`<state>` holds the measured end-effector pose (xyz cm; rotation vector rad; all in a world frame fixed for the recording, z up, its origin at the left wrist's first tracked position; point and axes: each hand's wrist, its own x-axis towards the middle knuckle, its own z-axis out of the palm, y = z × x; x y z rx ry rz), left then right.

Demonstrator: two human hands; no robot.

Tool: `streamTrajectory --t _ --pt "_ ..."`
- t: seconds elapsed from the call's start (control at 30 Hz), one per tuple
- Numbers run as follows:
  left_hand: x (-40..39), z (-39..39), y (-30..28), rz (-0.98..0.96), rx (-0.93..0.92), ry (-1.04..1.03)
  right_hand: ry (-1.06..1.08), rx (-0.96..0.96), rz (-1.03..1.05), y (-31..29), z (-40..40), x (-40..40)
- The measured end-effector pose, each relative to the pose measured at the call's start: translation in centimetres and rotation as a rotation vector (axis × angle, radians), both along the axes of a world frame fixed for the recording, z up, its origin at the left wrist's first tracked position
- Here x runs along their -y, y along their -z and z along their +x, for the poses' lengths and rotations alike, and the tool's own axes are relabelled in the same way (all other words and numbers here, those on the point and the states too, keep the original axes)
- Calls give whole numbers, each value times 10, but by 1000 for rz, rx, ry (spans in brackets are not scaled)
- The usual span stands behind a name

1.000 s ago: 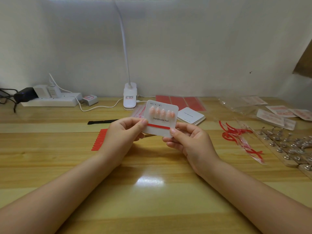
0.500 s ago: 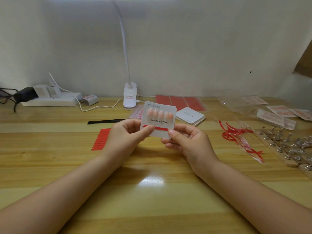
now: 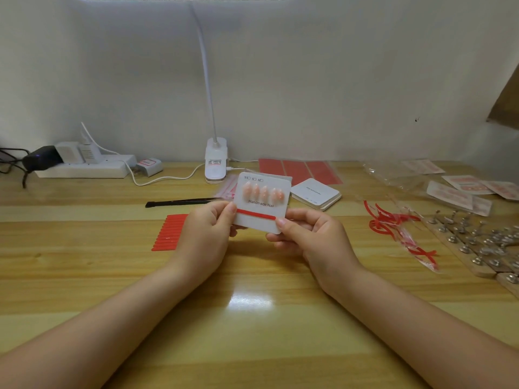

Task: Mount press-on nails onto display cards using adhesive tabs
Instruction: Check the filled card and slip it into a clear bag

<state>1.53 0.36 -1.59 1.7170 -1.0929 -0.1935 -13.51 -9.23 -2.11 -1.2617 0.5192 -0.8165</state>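
You hold the card (image 3: 262, 203) above the bench (image 3: 252, 304), left hand (image 3: 203, 237) and right hand (image 3: 311, 237) pinching its lower corners. It looks light, thin and bendable. Keep fingers (image 3: 230, 210) at the edges, clear of the nails (image 3: 262, 192) and red strip (image 3: 255, 214).

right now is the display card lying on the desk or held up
Held up: left hand and right hand pinch the display card above the desk.

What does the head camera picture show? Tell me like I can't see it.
Two hands, left hand and right hand, hold up a white nail card with pink nails and a red strip, above a wooden table.
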Motion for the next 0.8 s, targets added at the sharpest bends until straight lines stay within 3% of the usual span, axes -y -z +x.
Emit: streamTrajectory --t 0.1,0.17,0.33,0.8 --pt "1 -4 1 23 434 -221 4 5 2 1 0 0" --pt "0 -7 -1 -79 568 -173 -7 17 -2 0 0 0" --pt "-3 -18 0 -92 529 38 -67 14 -78 1 -1 -4" --pt "-2 -20 4 -109 369 53 -101 -2 -199 2 1 -4"
